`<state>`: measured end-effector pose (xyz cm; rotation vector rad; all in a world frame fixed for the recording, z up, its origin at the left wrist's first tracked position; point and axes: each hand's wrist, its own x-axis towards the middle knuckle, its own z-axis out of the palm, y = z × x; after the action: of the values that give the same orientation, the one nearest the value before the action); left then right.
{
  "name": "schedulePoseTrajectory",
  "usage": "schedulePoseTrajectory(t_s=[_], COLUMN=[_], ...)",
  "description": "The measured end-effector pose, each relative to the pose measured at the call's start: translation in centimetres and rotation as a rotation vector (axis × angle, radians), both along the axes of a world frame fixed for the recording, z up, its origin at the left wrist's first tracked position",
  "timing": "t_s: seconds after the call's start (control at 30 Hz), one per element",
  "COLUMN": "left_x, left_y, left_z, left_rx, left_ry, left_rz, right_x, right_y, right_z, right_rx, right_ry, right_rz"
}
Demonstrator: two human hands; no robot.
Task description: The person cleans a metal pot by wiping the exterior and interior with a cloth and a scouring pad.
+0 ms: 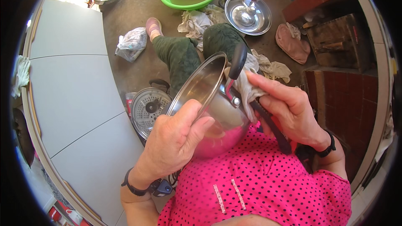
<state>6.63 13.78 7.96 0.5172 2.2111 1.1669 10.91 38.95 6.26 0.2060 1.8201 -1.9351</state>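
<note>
A shiny stainless-steel pot (224,122) rests tilted against my lap, its mouth turned to the upper left. My left hand (176,135) grips its rim, thumb on the outer wall. One black loop handle (237,61) of the pot points upward on a metal bracket. Between the fingers of my right hand (285,106) is a whitish cloth (246,91), pressed against the outside wall near that bracket. Below this hand runs a long dark strip (273,128); whether it is the pot's other handle or a separate tool, I cannot tell. The pot's base is partly hidden.
A steamer insert with holes (150,106) stands at left. Beyond my knees are a green basin (190,4) of cloudy water, a steel lid (248,14) and crumpled rags (198,22). A tied plastic bag (132,44) lies near my foot; pale cabinets (72,84) flank me.
</note>
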Motion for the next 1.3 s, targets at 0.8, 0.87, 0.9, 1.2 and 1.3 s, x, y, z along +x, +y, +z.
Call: schedulePoseTrajectory(t_s=[0.8, 0.87, 0.9, 1.2, 1.3], left_x=[0.2, 0.3, 0.3, 0.0, -0.2], left_y=[0.5, 0.4, 0.4, -0.2, -0.3], left_z=[0.0, -0.3, -0.4, -0.2, -0.4], left_rx=[0.019, 0.053, 0.086, 0.018, 0.022], left_ry=[-0.082, -0.085, -0.089, -0.155, -0.157], left_rz=[0.082, 0.095, 0.108, 0.113, 0.093], right_x=[-0.6, -0.8, -0.9, -1.1, -1.3], right_y=[-0.2, -0.1, 0.1, 0.8, 0.4], right_z=[0.5, 0.6, 1.0, -1.0, 0.4], right_rx=[-0.002, 0.039, 0.062, 0.208, 0.104], right_ry=[-0.129, -0.074, -0.089, 0.442, 0.066], right_rz=[-0.067, -0.046, 0.005, 0.194, 0.062])
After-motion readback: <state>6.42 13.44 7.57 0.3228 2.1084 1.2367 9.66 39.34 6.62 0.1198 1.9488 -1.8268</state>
